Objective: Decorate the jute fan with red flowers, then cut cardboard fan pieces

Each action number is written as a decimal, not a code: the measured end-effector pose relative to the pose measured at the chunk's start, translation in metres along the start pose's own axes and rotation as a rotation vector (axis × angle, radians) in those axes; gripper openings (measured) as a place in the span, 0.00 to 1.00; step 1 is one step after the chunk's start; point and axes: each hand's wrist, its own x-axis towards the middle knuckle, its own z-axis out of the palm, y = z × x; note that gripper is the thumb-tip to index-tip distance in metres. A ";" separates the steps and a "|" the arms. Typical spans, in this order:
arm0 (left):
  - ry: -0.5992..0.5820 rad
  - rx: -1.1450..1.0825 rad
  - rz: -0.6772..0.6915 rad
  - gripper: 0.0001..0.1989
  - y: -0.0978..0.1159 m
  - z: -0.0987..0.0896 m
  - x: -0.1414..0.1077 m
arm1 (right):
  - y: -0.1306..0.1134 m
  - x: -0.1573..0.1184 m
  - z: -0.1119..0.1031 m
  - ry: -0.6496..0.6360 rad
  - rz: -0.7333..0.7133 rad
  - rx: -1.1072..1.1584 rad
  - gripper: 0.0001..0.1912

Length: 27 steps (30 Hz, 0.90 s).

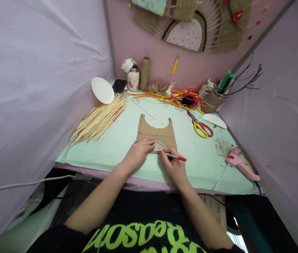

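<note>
A piece of brown cardboard [155, 131] with a rounded notch cut from its far side lies flat in front of me. On its near part rests a clear protractor [160, 144]. My left hand [138, 153] lies with its fingers stretched out over the protractor's left end and the cardboard. Pinched in my right hand [174, 167] is a pen [175, 156] with a red end, its tip down by the protractor's straight edge.
Many thin sticks [100, 119] and a white disc [103, 90] lie left. At the back are a bottle [133, 80], twine roll [145, 73] and colored cords [175, 98]. Scissors [200, 127], a pink glue gun [240, 163] and a pen holder [213, 102] are right.
</note>
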 end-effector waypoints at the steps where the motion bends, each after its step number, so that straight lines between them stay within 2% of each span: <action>1: -0.001 -0.005 -0.001 0.14 -0.001 0.000 0.000 | 0.000 0.000 0.000 0.001 0.005 -0.004 0.10; 27: -0.013 0.011 -0.006 0.14 0.000 -0.001 0.000 | -0.002 0.001 0.000 -0.027 0.020 -0.022 0.11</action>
